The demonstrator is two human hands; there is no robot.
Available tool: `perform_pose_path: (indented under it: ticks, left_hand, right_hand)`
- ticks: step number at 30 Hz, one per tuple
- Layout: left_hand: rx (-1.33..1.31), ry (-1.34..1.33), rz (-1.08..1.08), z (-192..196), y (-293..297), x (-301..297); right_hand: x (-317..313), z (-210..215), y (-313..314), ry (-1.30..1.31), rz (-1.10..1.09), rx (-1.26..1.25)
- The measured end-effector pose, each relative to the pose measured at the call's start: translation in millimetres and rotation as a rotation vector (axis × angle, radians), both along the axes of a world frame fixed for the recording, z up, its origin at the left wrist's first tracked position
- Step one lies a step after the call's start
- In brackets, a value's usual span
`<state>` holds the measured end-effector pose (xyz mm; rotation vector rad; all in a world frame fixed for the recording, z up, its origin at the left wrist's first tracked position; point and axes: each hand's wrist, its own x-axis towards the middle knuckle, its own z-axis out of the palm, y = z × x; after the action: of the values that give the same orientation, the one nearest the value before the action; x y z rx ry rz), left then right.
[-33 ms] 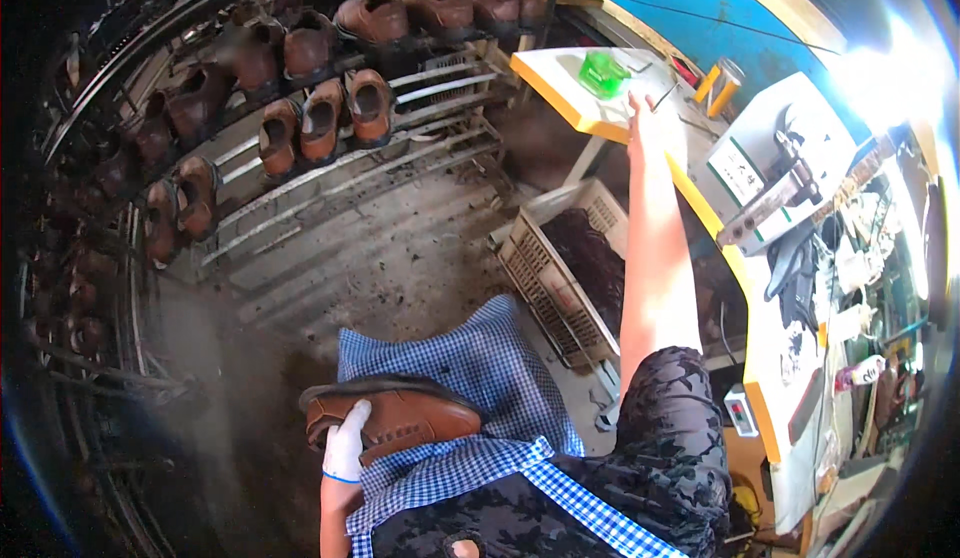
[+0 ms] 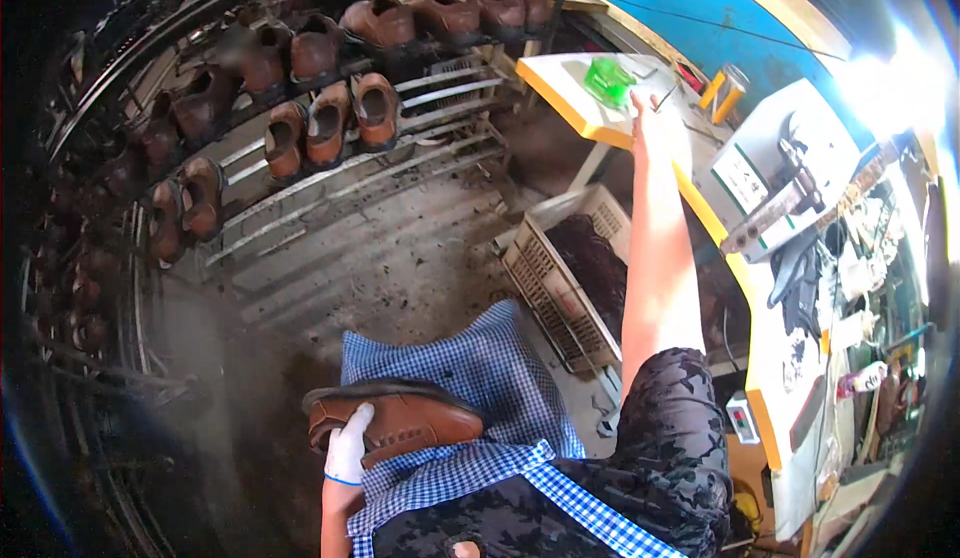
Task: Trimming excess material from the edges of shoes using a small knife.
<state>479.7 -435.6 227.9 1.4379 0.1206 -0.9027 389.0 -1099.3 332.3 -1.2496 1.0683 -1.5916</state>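
A brown lace-up style leather shoe (image 2: 425, 420) with a dark sole lies on its side over my lap, toe to the right. My left hand (image 2: 348, 443), in a white glove, is closed round its heel end. Beneath the shoe is a blue-and-white checked apron (image 2: 500, 358). My bare right hand (image 2: 648, 123) reaches far out over the white workbench (image 2: 560, 76) with yellow edging. Its fingers are closed on a thin dark stick-like tool (image 2: 665, 98), beside a green translucent container (image 2: 606, 80).
A metal rack (image 2: 300, 193) with several brown shoes (image 2: 328, 121) stands at the left and back. Under the bench is a beige crate (image 2: 560, 288) of dark material. On the bench are a white box-shaped machine (image 2: 765, 178), a yellow can (image 2: 728, 90) and clutter.
The whole view has shifted slightly, so the rack and bench sit a little further right and down. Both hands keep their places and hold.
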Motion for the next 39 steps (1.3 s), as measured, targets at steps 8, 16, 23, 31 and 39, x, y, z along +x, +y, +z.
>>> perform_pose_path:
  ticks: [8, 16, 23, 31, 39]
  left_hand:
    - [0.088, 0.04, -0.096, 15, -8, 6]
    - [0.003, 0.088, -0.094, 33, -13, 8]
    - [0.052, 0.048, 0.055, 11, 3, 1]
    - [-0.145, 0.131, 0.161, -6, -20, 17]
    - [-0.135, 0.114, 0.147, -16, -21, 13]
  right_hand:
    - [27, 17, -40, 0.302, 0.121, -0.154]
    - [-8, 48, 31, 0.038, -0.056, -0.37]
    - [-30, -5, 143, -0.471, 0.475, 0.225]
    - [17, -102, 321, -0.432, 1.183, 0.856]
    - [26, -135, 389, -0.047, 1.188, 0.92]
